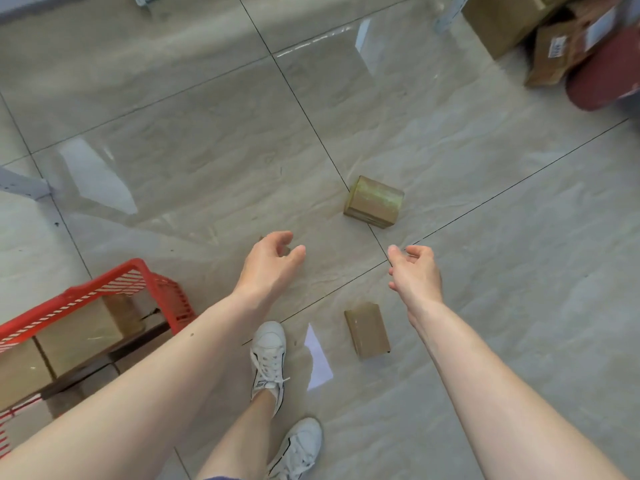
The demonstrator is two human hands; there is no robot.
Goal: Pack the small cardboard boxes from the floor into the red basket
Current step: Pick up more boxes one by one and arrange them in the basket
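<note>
Two small taped cardboard boxes lie on the tiled floor: one (374, 201) ahead of my hands, another (367, 330) flat between my forearms near my foot. A corner of something brown peeks from behind my left hand's fingers; I cannot tell what it is. The red basket (114, 279) stands at the lower left and holds several cardboard boxes (79, 332). My left hand (272, 261) hovers over the floor, fingers curled apart, holding nothing. My right hand (415, 268) is likewise empty with loosely curled fingers, below and right of the far box.
My feet in white sneakers (268, 355) stand on the glossy floor between my arms. Larger cardboard cartons (502, 22) and a dark red object (602, 88) sit at the top right. Grey metal rack legs (24, 185) stand at the left and top edges.
</note>
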